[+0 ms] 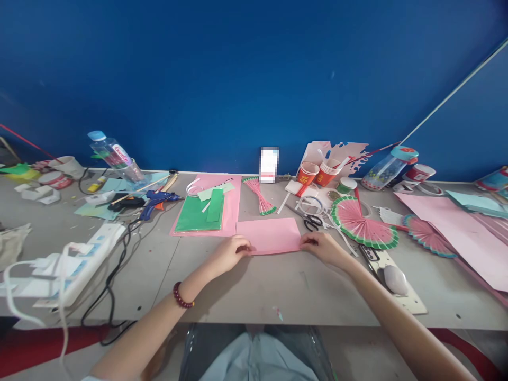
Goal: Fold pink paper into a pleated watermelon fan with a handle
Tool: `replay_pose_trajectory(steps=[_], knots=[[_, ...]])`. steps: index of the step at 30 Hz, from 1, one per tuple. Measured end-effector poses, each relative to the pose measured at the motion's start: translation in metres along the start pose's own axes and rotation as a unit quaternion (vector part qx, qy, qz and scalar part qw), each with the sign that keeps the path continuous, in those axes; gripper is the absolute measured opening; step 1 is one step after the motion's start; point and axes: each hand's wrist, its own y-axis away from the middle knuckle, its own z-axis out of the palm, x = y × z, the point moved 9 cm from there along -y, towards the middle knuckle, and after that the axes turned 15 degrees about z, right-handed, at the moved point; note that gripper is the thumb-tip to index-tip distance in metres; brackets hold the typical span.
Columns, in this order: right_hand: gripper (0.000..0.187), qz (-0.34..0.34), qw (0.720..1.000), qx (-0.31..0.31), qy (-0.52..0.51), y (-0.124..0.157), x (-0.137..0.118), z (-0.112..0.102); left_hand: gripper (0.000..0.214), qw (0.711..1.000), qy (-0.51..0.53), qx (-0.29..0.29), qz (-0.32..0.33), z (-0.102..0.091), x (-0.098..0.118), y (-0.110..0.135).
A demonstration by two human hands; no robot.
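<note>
A pink sheet of paper [272, 236] lies on the table in front of me, wider than it is deep. My left hand [234, 251] pinches its near left corner, fingers curled. At the near right edge, my right hand [320, 246] grips the same sheet between thumb and fingers. Just beyond the right hand are black-handled scissors [313, 222]. A folded pink paper strip with green ends [260, 194] rests behind the sheet. To the right stands out a pleated pink fan with a green rim [363, 225]. Green paper in a packet [198, 214] sits to the left on larger pink paper [232, 206].
A blue glue gun [156, 203] and a white power strip [89, 262] with cables are on the left. Red paper cups [308, 173] and a phone [269, 165] stand at the back. A mouse [395, 280] and more pink paper [460, 233] are at the right.
</note>
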Motion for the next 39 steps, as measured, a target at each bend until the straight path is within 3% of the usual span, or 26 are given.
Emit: replay_pose_trajectory(steps=[3, 9, 39], knots=[[0.017, 0.037, 0.998, -0.041, -0.006, -0.007, 0.003, 0.003, 0.008, 0.999, 0.044, 0.01, -0.024, 0.0, -0.012, -0.002], [0.018, 0.058, 0.996, -0.062, 0.008, -0.013, 0.002, 0.004, 0.01, 0.993, 0.087, 0.02, -0.073, 0.002, -0.031, -0.001], [0.019, 0.055, 0.995, -0.047, -0.068, -0.007, 0.009, 0.005, 0.013, 0.992, 0.088, 0.009, -0.087, 0.006, -0.031, 0.0]])
